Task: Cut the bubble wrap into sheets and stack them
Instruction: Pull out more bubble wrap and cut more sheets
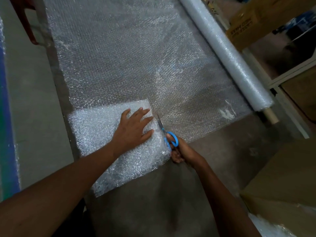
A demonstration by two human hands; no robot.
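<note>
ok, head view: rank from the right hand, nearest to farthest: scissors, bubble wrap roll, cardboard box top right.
1. Scissors: gripped in the right hand itself, blades pointing up along the folded wrap's edge.
2. Bubble wrap roll: up and to the right, lying along the sheet's far edge.
3. Cardboard box: top right corner, beyond the roll.

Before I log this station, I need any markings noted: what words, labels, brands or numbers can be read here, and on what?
Cardboard box, upper right: dark printed lines on its side, too blurred to read.
Bubble wrap roll, scissors, spread bubble wrap: no text visible.
Nothing else legible.
</note>
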